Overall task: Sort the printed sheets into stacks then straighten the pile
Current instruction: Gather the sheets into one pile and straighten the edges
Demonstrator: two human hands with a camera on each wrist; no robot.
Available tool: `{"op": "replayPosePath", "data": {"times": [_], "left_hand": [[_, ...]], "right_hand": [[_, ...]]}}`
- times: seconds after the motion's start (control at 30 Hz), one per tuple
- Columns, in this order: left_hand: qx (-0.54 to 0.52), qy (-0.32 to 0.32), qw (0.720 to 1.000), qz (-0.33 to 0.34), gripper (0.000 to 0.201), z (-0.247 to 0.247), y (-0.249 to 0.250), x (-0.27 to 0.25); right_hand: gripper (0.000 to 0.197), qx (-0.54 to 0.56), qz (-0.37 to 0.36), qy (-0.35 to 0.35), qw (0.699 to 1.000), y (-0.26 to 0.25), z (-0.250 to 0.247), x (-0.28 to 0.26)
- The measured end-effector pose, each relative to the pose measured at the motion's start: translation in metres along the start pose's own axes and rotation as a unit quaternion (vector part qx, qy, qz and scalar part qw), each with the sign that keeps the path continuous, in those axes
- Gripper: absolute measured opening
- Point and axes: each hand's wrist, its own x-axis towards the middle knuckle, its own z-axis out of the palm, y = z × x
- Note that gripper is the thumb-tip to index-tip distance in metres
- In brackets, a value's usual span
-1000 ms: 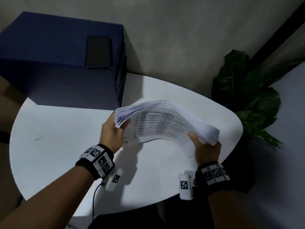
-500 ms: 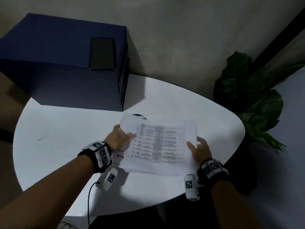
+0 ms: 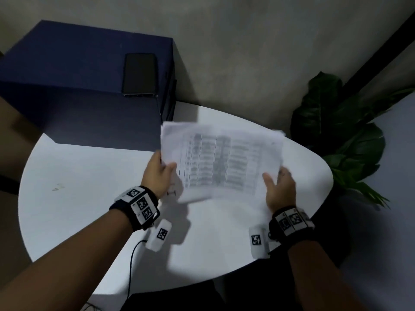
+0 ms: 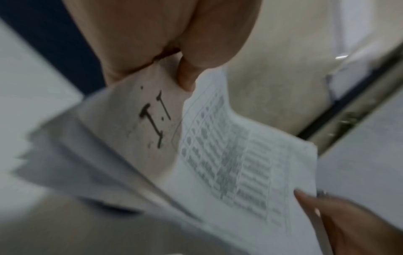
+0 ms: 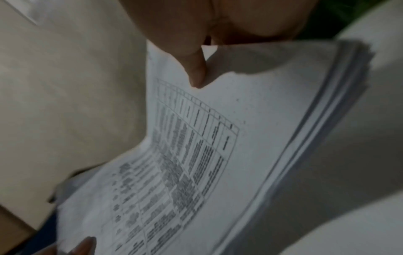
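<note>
A white round table (image 3: 89,198) bears a dark blue box (image 3: 78,86).

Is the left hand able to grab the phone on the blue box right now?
Probably not right away. The left hand is busy gripping the stack of sheets. The phone lies in the open on the blue box with nothing covering it, so the hand would have to let go first.

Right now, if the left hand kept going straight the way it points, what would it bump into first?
Past the printed sheets it grips, the left hand points up-table toward the dark blue box; probably that comes first, though depth is hard to judge.
</note>
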Motion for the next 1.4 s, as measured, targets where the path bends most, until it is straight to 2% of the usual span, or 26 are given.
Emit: {"op": "replayPosePath", "data": {"times": [0.1,0.17,0.23,0.3,0.37,0.43,0.57,0.67,0.73,0.8,0.9,0.97,1.03,1.1,1.2,1.3,1.33,1.4], "left_hand": [[-0.033,0.041,0.988,0.144,0.036,-0.011,0.036,-0.006],[-0.022,0.036,0.981,0.189,0.042,-0.015,0.029,-0.007],[-0.006,0.002,0.984,0.179,0.046,-0.017,0.01,-0.009],[-0.013,-0.034,0.985,0.168,0.051,-0.019,-0.002,-0.016],[-0.052,-0.043,0.986,0.153,0.049,-0.018,-0.003,-0.02],[-0.108,-0.025,0.983,0.145,0.04,-0.013,0.001,-0.022],[-0.143,0.069,0.976,0.151,0.016,0.001,0.012,-0.017],[-0.153,0.112,0.971,0.148,0.02,0.005,0.02,-0.011],[-0.163,0.115,0.969,0.145,0.02,0.004,0.022,-0.007],[-0.16,0.109,0.971,0.141,0.022,0.002,0.024,-0.005],[-0.149,0.108,0.973,0.138,0.024,0.0,0.027,-0.005],[-0.112,0.091,0.975,0.171,0.024,-0.002,0.029,-0.005],[-0.02,0.068,0.965,0.252,0.025,-0.005,0.026,-0.004],[0.08,0.049,0.941,0.325,0.031,-0.01,0.02,-0.001],[0.192,0.035,0.897,0.397,0.038,-0.021,0.013,0.004],[0.245,0.021,0.869,0.43,0.04,-0.029,0.011,0.008],[0.245,0.019,0.868,0.431,0.039,-0.03,0.011,0.008],[0.216,0.024,0.884,0.414,0.037,-0.031,0.012,0.005]], "right_hand": [[0.026,0.044,-0.046,0.091,0.994,-0.03,-0.021,0.007],[0.034,0.051,-0.032,0.103,0.993,-0.029,-0.023,0.002],[0.044,0.042,-0.004,0.064,0.997,-0.013,-0.02,-0.012],[0.042,0.061,0.018,0.021,0.998,0.003,-0.016,-0.024],[0.043,0.11,0.046,0.011,0.993,0.009,-0.013,-0.029],[0.045,0.148,0.054,0.033,0.987,0.01,-0.012,-0.029],[0.038,0.174,0.026,0.077,0.981,-0.001,-0.01,-0.023],[0.015,0.181,0.028,0.111,0.977,-0.009,-0.011,-0.017],[0.009,0.18,0.031,0.13,0.975,-0.01,-0.011,-0.013],[0.008,0.165,0.009,0.132,0.977,-0.014,-0.011,-0.013],[0.018,0.137,-0.033,0.119,0.983,-0.017,-0.011,-0.017],[0.024,0.09,-0.088,0.102,0.987,-0.018,-0.013,-0.02],[0.029,0.018,-0.129,0.078,0.988,-0.016,-0.016,-0.021],[0.038,-0.055,-0.155,0.047,0.985,-0.012,-0.017,-0.021],[0.045,-0.128,-0.171,0.021,0.977,-0.008,-0.021,-0.02],[0.044,-0.151,-0.19,0.02,0.97,-0.008,-0.025,-0.019],[0.043,-0.163,-0.194,0.018,0.967,-0.008,-0.025,-0.019],[0.042,-0.179,-0.195,0.019,0.964,-0.008,-0.026,-0.019]]}}
